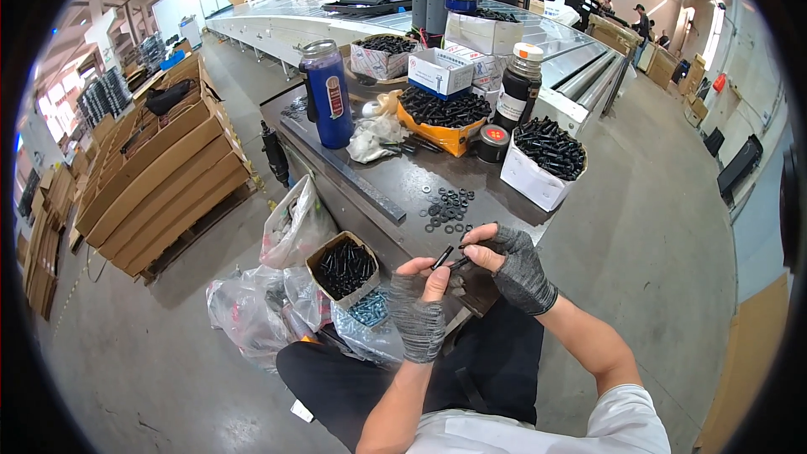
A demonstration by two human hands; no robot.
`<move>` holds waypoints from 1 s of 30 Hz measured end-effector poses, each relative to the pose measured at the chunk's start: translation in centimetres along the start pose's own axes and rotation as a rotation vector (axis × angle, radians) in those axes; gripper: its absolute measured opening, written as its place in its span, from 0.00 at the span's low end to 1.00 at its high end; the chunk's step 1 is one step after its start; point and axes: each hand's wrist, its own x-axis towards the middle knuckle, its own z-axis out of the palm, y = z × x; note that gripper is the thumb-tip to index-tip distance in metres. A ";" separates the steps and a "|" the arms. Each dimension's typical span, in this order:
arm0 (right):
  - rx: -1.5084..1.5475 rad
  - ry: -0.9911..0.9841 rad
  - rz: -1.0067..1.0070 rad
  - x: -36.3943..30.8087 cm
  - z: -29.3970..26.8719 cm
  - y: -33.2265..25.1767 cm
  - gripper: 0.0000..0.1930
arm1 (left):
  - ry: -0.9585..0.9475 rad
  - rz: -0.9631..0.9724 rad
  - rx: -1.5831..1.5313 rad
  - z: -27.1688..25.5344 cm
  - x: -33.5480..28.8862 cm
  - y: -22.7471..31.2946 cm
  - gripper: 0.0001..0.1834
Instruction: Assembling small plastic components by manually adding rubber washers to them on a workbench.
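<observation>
My left hand (418,307), in a grey fingerless glove, pinches a short black rod (442,257) between thumb and fingertips. Close beside it, my right hand (511,265), gloved the same way, has thumb and forefinger closed on a small dark piece too small to name. Both hands are above the near corner of a dark worktable (361,170). Loose black rings like washers or nuts (451,208) lie scattered just beyond my fingers. A white box (546,164) heaped with black rod-shaped parts stands past my right hand.
A carton of black parts (344,269) and a bag of bluish screws (368,309) sit left of my left hand. Behind the rings are an orange-sided box (445,118), a blue bottle (327,97) and a dark jar (517,88). A metal bar (366,193) lies along the table.
</observation>
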 end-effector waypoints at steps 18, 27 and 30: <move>-0.508 0.030 -0.712 0.3 2.4 0.5 0.09 | 0.209 -0.157 -0.203 -0.2 0.1 -0.2 0.13; -0.329 0.014 -0.542 -1.3 2.8 0.9 0.08 | 0.181 -0.166 -0.334 -0.7 -0.7 -1.1 0.13; -0.403 0.017 -0.441 -1.3 1.6 -0.7 0.08 | 0.189 -0.218 -0.378 -1.2 -1.0 -1.4 0.13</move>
